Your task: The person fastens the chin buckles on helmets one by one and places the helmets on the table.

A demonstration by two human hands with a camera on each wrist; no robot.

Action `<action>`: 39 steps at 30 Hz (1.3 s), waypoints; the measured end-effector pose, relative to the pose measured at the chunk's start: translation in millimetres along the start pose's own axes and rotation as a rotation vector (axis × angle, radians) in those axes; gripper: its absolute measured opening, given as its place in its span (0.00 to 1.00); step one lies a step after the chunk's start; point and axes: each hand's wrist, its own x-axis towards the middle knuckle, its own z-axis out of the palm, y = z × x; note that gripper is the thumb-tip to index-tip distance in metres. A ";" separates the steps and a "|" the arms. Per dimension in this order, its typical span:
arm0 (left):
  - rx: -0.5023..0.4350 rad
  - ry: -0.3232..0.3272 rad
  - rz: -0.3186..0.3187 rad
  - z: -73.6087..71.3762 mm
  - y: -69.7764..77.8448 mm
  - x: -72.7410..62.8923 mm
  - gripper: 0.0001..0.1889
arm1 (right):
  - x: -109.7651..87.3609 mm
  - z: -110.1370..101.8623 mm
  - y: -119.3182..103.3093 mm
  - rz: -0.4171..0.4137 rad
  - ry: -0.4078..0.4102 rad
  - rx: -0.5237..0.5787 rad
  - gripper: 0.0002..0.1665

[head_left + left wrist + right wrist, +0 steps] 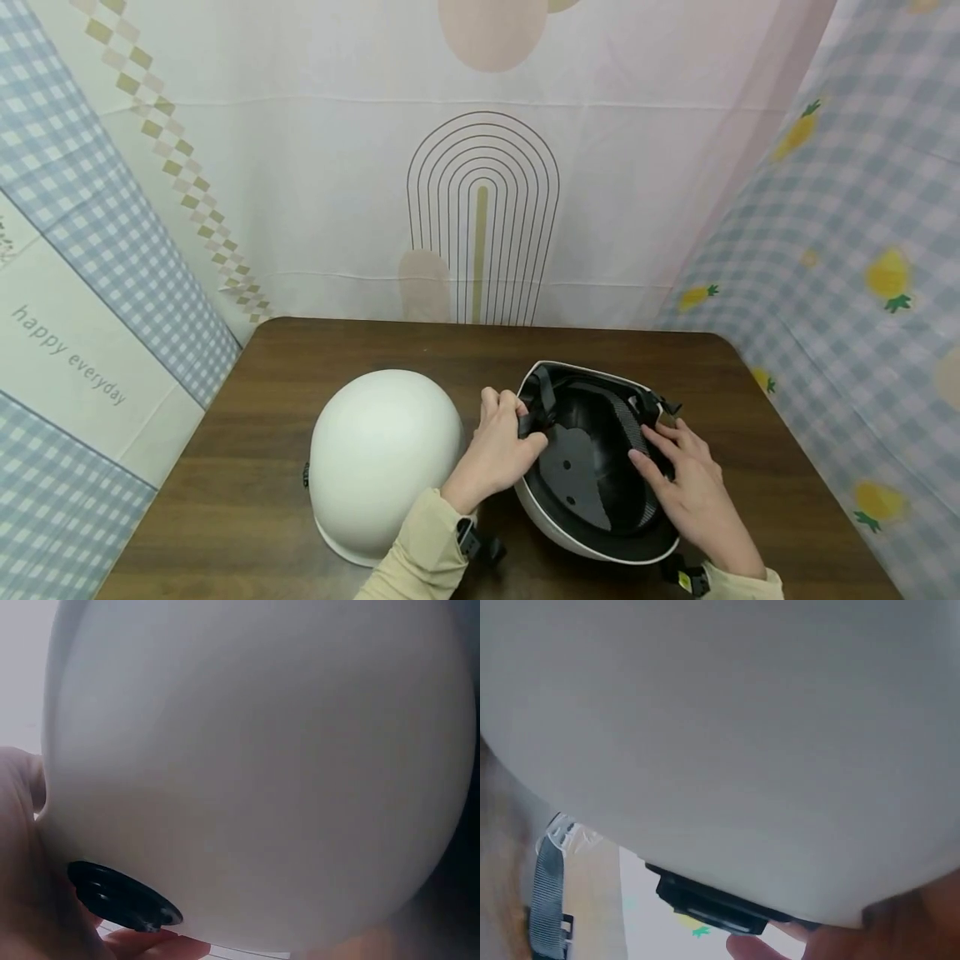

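An upturned white helmet (592, 550) shows its black padded lining (573, 475). At its left rim my left hand (498, 454) curls its fingers around the edge, by a black strap (546, 392). My right hand (693, 492) lies over the right rim, fairly straight fingers touching the lining. In the left wrist view the white shell (262, 765) fills most of the picture, with a round black fitting (124, 896) near the hand. The right wrist view shows the shell (727, 735), a black clip (709, 904) and a hanging grey strap (547, 900).
A second white helmet (386, 458), dome up, stands left of my left forearm. Both helmets are on a brown wooden table (247, 500). Patterned cloth (322, 167) hangs behind the table, with checked cloth (825, 275) at the right.
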 end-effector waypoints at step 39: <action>0.060 -0.061 -0.013 1.2 -16.6 -6.2 0.13 | 2.8 -4.1 -6.3 -0.016 0.055 -0.102 0.35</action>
